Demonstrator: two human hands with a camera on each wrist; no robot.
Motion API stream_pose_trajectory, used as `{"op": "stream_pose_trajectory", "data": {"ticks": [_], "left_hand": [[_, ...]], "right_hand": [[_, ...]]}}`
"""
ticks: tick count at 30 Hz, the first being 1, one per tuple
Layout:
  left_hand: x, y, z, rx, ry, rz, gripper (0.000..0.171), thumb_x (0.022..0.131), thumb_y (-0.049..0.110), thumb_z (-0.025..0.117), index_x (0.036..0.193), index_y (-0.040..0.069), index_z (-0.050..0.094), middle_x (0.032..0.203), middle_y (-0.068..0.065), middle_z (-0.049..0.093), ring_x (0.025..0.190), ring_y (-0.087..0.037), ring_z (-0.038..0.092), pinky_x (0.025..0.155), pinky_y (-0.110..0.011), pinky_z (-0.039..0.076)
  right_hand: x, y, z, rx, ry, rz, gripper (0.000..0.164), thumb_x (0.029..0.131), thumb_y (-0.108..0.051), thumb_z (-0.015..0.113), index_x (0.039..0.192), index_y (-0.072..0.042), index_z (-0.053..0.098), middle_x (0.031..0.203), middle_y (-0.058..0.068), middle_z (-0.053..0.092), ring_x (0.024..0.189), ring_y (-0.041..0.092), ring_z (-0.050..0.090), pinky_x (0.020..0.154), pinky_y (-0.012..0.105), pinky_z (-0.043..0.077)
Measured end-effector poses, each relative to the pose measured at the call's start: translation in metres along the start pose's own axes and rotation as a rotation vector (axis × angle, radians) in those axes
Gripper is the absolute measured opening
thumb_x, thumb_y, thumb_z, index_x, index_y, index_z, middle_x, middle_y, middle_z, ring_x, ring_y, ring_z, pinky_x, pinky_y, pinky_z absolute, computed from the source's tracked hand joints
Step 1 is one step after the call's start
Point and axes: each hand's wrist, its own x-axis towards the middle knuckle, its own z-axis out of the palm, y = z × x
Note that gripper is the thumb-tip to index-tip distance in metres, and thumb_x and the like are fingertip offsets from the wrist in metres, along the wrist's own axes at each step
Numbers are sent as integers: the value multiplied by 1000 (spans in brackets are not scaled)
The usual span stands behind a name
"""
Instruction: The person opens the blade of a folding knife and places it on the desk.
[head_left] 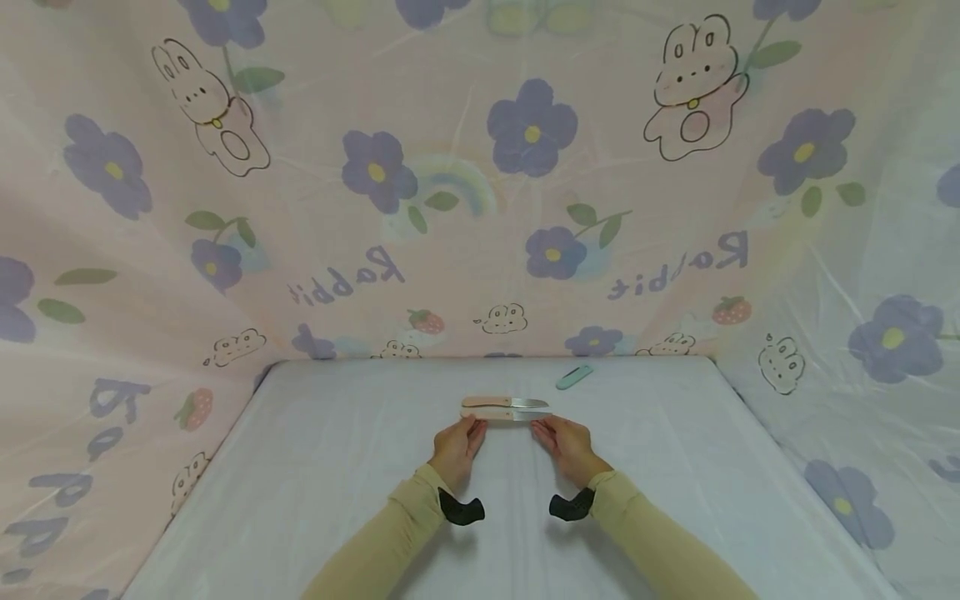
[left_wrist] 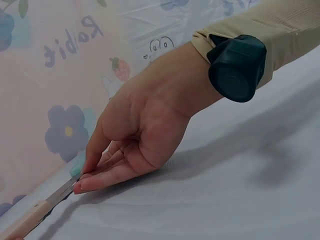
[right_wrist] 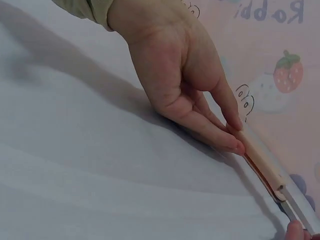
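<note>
Above the white tabletop [head_left: 337,467] I see 1 pale-handled knife [head_left: 491,413] pinched at both ends, the person's left hand [head_left: 452,450] gripping the butt of the handle and the right hand [head_left: 567,446] gripping the blade near its tip. A 2nd knife [head_left: 487,402] lies parallel just beyond it, and farther back, to the right, there's a small green slotted object [head_left: 574,377].
</note>
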Motion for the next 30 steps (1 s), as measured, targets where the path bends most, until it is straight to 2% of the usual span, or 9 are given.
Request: {"op": "stream_pose_trajectory", "data": {"ticks": [4,8,15,25,30], "left_hand": [[6,0,0,38,36,-11,35,92,-3,54,123,-16,44,111,-28,53,104,-33,58,90,-37,47],[10,4,0,97,37,-39,34,92,-2,53,123,-15,44,106,-27,55,99,-30,61,87,-35,49],[10,12,-2,196,23,-111,32,94,1,53,121,-12,48,106,-26,58,100,-32,62,84,-35,51],[17,17,-10,191,-39,-171,32,93,1,54,122,-12,48,112,-28,56,102,-33,60,85,-36,50],[19,18,-12,224,-61,-170,32,94,2,53,121,-13,48,111,-28,58,100,-32,61,84,-36,50]], "right_hand": [[8,0,1,12,16,11,38,94,1,47,127,18,39,110,27,57,101,29,61,87,33,48],[14,0,1,12,38,12,37,92,5,50,124,19,41,99,24,61,95,29,64,84,34,50],[19,-2,-3,-18,64,47,35,93,2,50,125,16,44,99,22,62,95,29,64,82,33,51],[19,-3,-4,-35,69,68,34,94,0,50,124,15,45,94,19,64,89,25,66,81,34,51],[19,-4,-4,-43,65,70,34,94,0,51,124,15,46,93,19,64,88,25,66,81,34,52]]}}
